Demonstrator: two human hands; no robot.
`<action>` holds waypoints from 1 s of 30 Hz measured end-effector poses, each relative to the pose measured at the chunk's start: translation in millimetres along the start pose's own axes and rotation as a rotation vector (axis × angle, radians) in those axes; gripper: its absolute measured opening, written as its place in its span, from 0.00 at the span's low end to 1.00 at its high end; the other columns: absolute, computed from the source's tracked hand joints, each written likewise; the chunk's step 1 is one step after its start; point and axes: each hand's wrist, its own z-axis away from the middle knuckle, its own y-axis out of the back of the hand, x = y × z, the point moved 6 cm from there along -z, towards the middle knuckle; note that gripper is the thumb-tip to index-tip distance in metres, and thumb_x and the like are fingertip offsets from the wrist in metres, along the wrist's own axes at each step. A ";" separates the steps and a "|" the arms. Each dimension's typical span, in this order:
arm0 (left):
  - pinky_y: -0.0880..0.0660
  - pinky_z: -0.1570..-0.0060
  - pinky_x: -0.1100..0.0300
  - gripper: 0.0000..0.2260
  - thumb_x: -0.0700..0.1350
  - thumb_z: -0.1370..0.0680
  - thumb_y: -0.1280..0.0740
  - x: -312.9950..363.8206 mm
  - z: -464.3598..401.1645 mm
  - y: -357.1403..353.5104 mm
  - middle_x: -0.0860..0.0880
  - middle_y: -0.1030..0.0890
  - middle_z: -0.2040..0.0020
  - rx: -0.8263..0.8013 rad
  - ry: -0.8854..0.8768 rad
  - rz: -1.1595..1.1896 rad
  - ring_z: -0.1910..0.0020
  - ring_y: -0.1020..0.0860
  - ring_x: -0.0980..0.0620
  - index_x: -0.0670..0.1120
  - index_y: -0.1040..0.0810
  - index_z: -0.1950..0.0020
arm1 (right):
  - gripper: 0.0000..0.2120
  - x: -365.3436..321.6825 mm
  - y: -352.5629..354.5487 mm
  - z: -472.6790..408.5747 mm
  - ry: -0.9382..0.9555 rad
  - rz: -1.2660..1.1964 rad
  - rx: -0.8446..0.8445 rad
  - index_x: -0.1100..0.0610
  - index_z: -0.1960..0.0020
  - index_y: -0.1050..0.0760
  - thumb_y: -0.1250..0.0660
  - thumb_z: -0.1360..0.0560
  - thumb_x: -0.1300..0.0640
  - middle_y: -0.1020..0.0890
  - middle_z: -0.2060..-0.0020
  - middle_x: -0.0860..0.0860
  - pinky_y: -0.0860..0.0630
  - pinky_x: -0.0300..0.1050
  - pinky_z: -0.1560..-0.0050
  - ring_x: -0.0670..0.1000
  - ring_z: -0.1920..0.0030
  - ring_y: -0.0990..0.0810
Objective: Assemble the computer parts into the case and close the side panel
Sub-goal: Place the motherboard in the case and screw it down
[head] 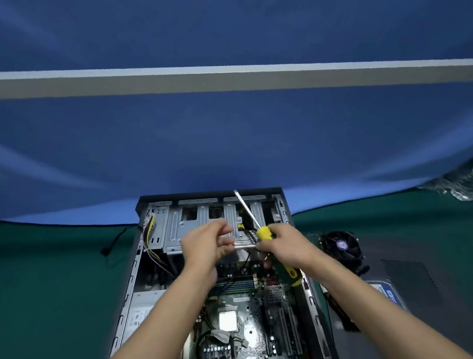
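Above the open case (pixel 315 309), at lower centre of frame, a screwdriver (pixel 265 233) was gripped by the right hand (pixel 286 246) (shaft pointing upper left), a silver part (pixel 242 245) lying crosswise between it and the loosely spread left hand (pixel 206 245).

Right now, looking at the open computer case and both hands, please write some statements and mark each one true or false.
1. The right hand holds a yellow-handled screwdriver. True.
2. The side panel is closed on the case. False: the case is open and the motherboard shows.
3. The cooler fan lies inside the case. False: it lies on the table, right of the case.
4. The left hand is above the case. True.
5. The screwdriver's shaft points away from the person. True.
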 end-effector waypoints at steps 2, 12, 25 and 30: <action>0.23 0.75 0.64 0.06 0.36 0.22 0.36 -7.1 -7.5 14.6 0.43 0.20 0.67 0.029 0.127 0.220 0.71 0.21 0.52 0.37 0.24 0.58 | 0.07 -10.5 0.1 4.5 0.150 0.414 0.034 0.50 0.47 0.26 0.34 0.23 0.49 0.18 0.55 0.50 0.27 0.45 0.59 0.52 0.58 0.19; 0.26 0.51 0.52 0.09 0.40 0.19 0.41 -33.8 -26.3 49.8 0.42 0.21 0.59 0.042 0.349 0.719 0.58 0.21 0.46 0.37 0.26 0.55 | 0.24 -11.9 -14.0 3.7 0.467 0.943 0.138 0.39 0.30 0.34 0.42 0.24 0.35 0.20 0.41 0.44 0.28 0.44 0.53 0.49 0.43 0.22; 0.25 0.51 0.50 0.08 0.38 0.20 0.40 -27.7 -20.7 55.5 0.40 0.20 0.59 -0.040 0.303 0.735 0.56 0.20 0.45 0.35 0.25 0.54 | 0.18 -16.9 -21.6 3.1 0.468 0.852 0.133 0.45 0.41 0.25 0.39 0.25 0.36 0.17 0.52 0.45 0.30 0.42 0.62 0.48 0.54 0.21; 0.25 0.51 0.50 0.08 0.39 0.20 0.39 -27.9 -18.9 56.7 0.40 0.17 0.62 -0.051 0.276 0.708 0.55 0.19 0.45 0.35 0.24 0.54 | 0.18 -19.0 -25.6 5.0 0.454 0.856 0.122 0.47 0.42 0.26 0.39 0.25 0.37 0.17 0.54 0.46 0.28 0.43 0.61 0.50 0.54 0.21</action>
